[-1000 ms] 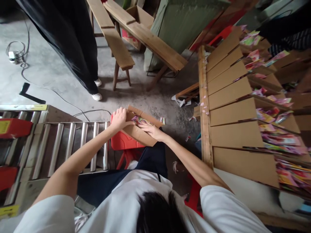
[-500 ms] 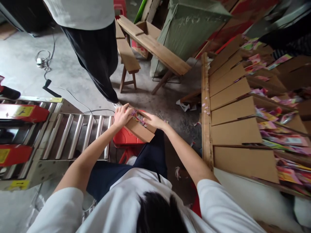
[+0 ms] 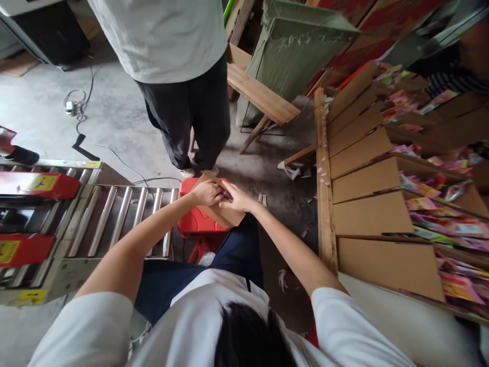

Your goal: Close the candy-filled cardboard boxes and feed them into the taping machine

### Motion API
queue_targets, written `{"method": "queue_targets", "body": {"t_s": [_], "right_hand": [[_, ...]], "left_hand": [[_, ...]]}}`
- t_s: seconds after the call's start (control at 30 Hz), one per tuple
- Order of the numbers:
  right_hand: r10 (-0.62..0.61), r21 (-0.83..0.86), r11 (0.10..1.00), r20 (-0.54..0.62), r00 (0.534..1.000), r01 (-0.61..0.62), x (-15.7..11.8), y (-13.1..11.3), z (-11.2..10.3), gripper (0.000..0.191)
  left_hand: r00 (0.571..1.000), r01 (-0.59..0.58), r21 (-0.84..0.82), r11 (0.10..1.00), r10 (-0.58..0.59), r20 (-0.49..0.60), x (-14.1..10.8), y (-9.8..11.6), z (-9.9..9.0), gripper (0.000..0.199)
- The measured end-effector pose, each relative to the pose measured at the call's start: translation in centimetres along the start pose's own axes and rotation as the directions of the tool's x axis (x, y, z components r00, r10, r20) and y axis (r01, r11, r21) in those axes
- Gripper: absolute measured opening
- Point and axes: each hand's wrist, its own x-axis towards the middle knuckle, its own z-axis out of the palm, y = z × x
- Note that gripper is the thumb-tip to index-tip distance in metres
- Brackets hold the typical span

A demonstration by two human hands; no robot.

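Observation:
A small brown cardboard box [image 3: 226,216] rests tilted over the red plastic stool [image 3: 187,220] in front of my knees. My left hand [image 3: 208,193] lies across its top from the left, fingers bent over the opening. From the other side my right hand [image 3: 240,199] grips the box, its fingertips close to those of the left. A bit of purple wrapping shows between the hands; the rest of the contents is covered by them.
On the left runs a roller conveyor [image 3: 124,219] beside a machine with red guards [image 3: 36,184]. Open cartons [image 3: 372,214] of colourful packets line a wooden rail [image 3: 324,204] at right. A person in dark trousers [image 3: 191,109] stands just beyond the stool. Another person's hand [image 3: 6,140] is at far left.
My hands have come closer together over the box opening, hiding most of the packets seen before. The person opposite has shifted right and nearer the stool.

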Motion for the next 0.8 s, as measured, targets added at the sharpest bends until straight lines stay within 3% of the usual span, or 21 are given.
{"method": "queue_targets", "body": {"t_s": [0.07,0.17,0.27,0.33,0.43,0.47,0.5,0.6,0.7,0.8], "right_hand": [[0.095,-0.158,0.984,0.058,0.994,-0.085,-0.3,-0.3,0.2,0.123],[0.147,-0.263,0.959,0.159,0.976,-0.102,-1.2,-1.3,1.1,0.136],[0.069,-0.338,0.940,0.034,0.997,-0.053,-2.7,-1.8,3.0,0.134],[-0.007,-0.386,0.922,-0.085,0.996,-0.027,-3.6,-1.6,4.3,0.119],[-0.091,-0.412,0.911,-0.146,0.985,0.023,-4.3,-0.9,5.2,0.098],[-0.102,-0.412,0.911,-0.146,0.984,0.034,-4.3,-0.6,5.1,0.095],[-0.106,-0.409,0.912,-0.138,0.985,0.041,-4.3,-0.5,4.9,0.094],[-0.083,-0.409,0.911,-0.082,0.993,0.042,-4.5,-0.4,4.4,0.099],[-0.027,-0.435,0.900,-0.108,0.994,-0.023,-4.8,-0.7,4.5,0.113],[-0.025,-0.448,0.892,-0.184,0.983,-0.061,-5.1,-1.1,4.9,0.106]], "left_hand": [[0.997,0.081,0.058,0.995,-0.081,0.008,0.6,-0.1,0.2,0.039],[0.989,0.119,0.042,0.992,-0.115,-0.094,-0.7,0.0,0.7,0.039],[0.944,0.156,-0.082,0.984,-0.173,-0.281,-4.2,1.2,1.7,0.034],[0.839,0.279,-0.183,0.943,-0.332,-0.431,-6.6,3.0,2.4,0.029],[0.555,0.546,-0.303,0.781,-0.609,-0.567,-8.4,5.9,2.9,0.028],[0.499,0.596,-0.322,0.736,-0.653,-0.570,-8.4,6.5,2.9,0.033],[0.485,0.618,-0.329,0.714,-0.676,-0.555,-8.1,6.8,2.8,0.042],[0.567,0.602,-0.338,0.723,-0.686,-0.456,-6.5,5.9,2.3,0.061],[0.585,0.587,-0.414,0.696,-0.718,-0.377,-5.1,3.6,2.0,0.053],[0.556,0.553,-0.491,0.674,-0.737,-0.385,-4.4,2.1,2.0,0.041]]}}
